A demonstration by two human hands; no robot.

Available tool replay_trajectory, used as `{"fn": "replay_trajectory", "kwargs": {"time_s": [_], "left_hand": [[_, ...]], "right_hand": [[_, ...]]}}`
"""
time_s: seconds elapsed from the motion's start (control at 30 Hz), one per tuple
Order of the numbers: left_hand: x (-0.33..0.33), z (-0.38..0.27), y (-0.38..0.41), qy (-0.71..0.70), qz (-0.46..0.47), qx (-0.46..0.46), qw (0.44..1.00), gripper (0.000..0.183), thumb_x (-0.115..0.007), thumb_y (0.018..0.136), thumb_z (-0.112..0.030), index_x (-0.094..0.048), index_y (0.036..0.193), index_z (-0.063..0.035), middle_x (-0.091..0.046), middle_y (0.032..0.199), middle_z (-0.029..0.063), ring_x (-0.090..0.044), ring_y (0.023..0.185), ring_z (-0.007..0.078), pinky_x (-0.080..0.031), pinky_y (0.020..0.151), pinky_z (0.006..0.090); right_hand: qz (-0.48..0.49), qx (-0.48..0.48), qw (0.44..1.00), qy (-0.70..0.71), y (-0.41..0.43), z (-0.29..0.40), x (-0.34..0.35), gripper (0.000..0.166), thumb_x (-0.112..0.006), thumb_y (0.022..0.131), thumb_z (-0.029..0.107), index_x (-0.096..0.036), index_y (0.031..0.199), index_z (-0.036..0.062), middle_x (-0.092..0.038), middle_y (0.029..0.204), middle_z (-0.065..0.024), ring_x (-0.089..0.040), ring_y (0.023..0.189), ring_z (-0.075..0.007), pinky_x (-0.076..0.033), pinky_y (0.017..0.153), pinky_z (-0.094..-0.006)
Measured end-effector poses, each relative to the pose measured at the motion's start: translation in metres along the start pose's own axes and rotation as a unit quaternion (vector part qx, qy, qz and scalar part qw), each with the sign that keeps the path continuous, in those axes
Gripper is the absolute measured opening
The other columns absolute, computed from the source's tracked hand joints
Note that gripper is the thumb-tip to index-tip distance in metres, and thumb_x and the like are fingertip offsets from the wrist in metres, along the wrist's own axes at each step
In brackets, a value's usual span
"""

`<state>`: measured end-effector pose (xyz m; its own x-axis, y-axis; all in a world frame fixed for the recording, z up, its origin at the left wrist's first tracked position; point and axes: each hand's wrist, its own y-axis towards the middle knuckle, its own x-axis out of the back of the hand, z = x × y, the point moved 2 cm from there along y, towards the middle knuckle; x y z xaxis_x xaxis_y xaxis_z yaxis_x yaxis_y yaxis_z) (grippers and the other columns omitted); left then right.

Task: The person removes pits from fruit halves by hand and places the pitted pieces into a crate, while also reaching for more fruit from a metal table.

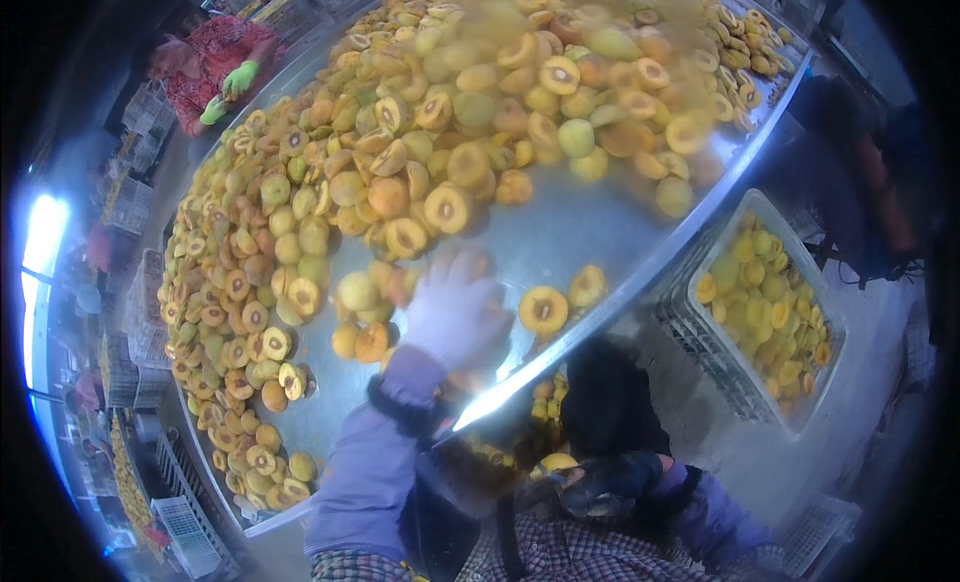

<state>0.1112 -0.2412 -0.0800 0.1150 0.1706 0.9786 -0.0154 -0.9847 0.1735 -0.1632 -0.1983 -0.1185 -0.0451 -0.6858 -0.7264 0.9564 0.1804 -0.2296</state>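
Halved yellow-orange stone fruits, many with the pit still in, lie heaped on a metal table. My left hand, in a white glove, reaches over the near part of the table, fingers spread and blurred, beside a small group of fruit. What its palm touches is hidden. Two halves lie to its right near the metal edge. Below the edge, close to my body, my right hand wears a dark glove and has a yellow fruit piece at its fingertips, with what may be a small tool there.
A plastic crate full of fruit halves stands on the floor at the right. More fruit shows under the table edge. A person in red with green gloves works across the table; another, in dark clothes, is at right. Crates stand at left.
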Motion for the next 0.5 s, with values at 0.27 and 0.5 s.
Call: {"fn": "replay_trajectory", "kwargs": {"time_s": [0.27, 0.5], "left_hand": [[0.036, 0.004, -0.054, 0.065, 0.271, 0.114, 0.954, 0.03, -0.055, 0.078, -0.037, -0.063, 0.098, -0.0163, -0.061, 0.089, 0.0072, -0.06, 0.083, 0.0263, -0.043, 0.078, 0.0456], [-0.002, -0.083, 0.051, -0.154, 0.001, -0.059, 0.986, 0.019, -0.053, 0.082, -0.021, -0.06, 0.098, -0.0142, -0.055, 0.104, 0.0099, -0.052, 0.101, 0.0286, -0.042, 0.083, 0.0417]], "right_hand": [[0.048, 0.165, 0.97, -0.172, 0.002, -0.024, 0.008, 0.021, -0.054, 0.091, 0.025, -0.059, 0.098, 0.0057, -0.056, 0.075, 0.0026, -0.051, 0.063, -0.0062, -0.04, 0.055, -0.0189], [-0.063, -0.06, 0.995, 0.051, -0.011, -0.024, -0.001, 0.018, -0.058, 0.088, 0.023, -0.058, 0.092, 0.005, -0.054, 0.07, 0.0019, -0.047, 0.055, -0.0049, -0.037, 0.047, -0.0177]]}}
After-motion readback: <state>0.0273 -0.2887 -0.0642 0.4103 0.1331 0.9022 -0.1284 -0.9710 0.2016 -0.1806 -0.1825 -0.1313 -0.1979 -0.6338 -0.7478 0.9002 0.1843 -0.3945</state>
